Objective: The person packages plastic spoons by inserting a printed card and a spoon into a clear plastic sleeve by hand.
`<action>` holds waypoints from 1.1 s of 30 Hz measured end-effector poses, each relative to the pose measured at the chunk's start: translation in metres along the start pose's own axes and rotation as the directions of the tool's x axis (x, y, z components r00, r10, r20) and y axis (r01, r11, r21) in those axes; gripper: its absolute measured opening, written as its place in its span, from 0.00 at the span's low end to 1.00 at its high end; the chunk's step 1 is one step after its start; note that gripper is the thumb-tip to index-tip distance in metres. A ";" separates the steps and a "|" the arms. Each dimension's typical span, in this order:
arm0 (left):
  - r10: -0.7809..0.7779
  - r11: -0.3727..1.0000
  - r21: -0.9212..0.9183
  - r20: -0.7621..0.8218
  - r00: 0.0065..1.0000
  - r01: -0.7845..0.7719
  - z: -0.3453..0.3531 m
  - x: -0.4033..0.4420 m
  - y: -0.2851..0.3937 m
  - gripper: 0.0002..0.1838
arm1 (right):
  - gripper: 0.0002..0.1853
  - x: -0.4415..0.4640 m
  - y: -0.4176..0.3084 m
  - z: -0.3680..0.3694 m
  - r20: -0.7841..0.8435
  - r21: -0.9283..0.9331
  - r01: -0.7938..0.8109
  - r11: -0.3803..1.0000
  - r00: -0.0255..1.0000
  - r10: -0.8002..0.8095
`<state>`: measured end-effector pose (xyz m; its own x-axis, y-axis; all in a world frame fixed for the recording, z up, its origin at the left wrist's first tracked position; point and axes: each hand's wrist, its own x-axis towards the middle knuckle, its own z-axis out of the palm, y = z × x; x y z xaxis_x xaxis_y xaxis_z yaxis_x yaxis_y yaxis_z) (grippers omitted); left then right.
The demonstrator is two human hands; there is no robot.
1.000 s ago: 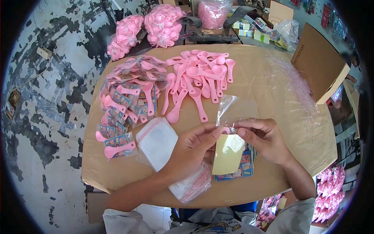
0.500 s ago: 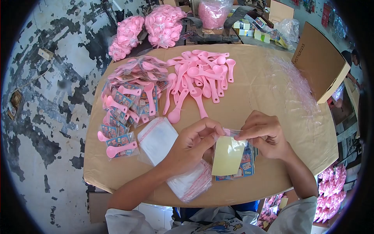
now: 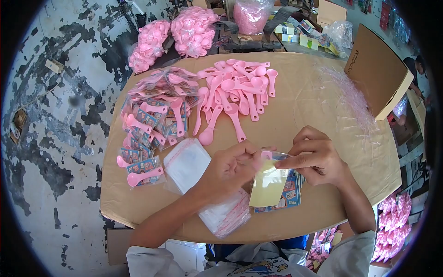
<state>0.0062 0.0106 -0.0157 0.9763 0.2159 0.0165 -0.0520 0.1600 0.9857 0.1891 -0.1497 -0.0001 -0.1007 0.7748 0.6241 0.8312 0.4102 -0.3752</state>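
A small clear plastic bag (image 3: 266, 187) with a pale yellow card face up inside is between my hands. A bit of pink, likely a spoon handle, shows near its top. My right hand (image 3: 318, 158) pinches the bag's upper right edge. My left hand (image 3: 232, 168) is closed at the upper left corner; its fingertips are blurred, so what they grip is unclear. Under the bag lies a stack of blue printed cards (image 3: 290, 193). Beside my left forearm are two stacks of clear empty bags (image 3: 188, 164) with reddish strips.
Loose pink spoons (image 3: 235, 85) are heaped at the table's far middle. Packed bags with spoons and cards (image 3: 147, 124) pile up at the left. An open cardboard box (image 3: 378, 76) and thin plastic strips (image 3: 353, 99) are at the right. Big bags of spoons (image 3: 194, 30) stand behind.
My left hand has shifted slightly left and its fingertips are blurred. My right index finger now lies straighter across the bag's top. The bag tilts a little more.
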 end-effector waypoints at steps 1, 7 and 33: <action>0.025 0.993 0.112 0.003 1.000 -0.025 0.000 0.001 -0.001 0.08 | 0.20 0.000 0.000 -0.001 0.003 -0.017 0.004 1.000 1.000 -0.004; 0.037 0.999 0.005 0.040 0.999 -0.037 -0.002 -0.001 0.008 0.19 | 0.19 0.002 0.002 -0.006 -0.010 -0.140 0.047 0.989 0.999 -0.049; 0.472 0.230 0.947 -0.310 0.825 0.224 -0.083 -0.192 -0.008 0.15 | 0.45 0.003 -0.040 0.005 0.442 -0.464 -0.297 0.835 0.739 0.508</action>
